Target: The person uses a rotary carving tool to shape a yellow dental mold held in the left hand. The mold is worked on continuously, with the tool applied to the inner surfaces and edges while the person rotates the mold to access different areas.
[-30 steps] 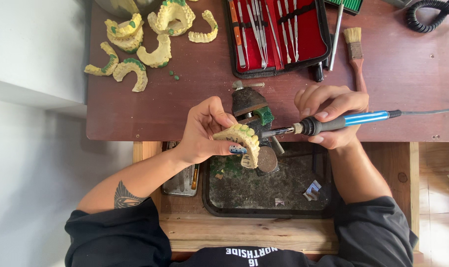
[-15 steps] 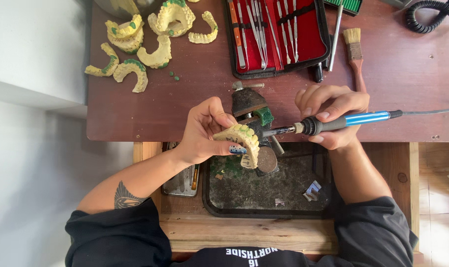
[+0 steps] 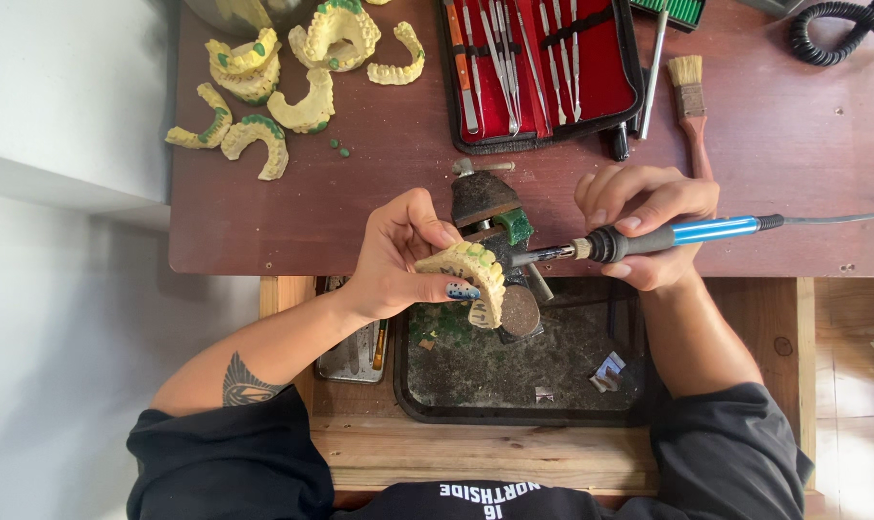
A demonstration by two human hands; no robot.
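Left hand point(image 3: 398, 255) pinches the yellow dental cast point(image 3: 468, 274), right hand point(image 3: 649, 217) grips the heated wax tool point(image 3: 649, 239); a slip of the tip could burn fingers or gouge the cast.

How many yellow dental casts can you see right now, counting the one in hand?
7, possibly more hidden where they overlap. One dental cast is held in the left hand; six loose casts are clustered at the table's far left corner.
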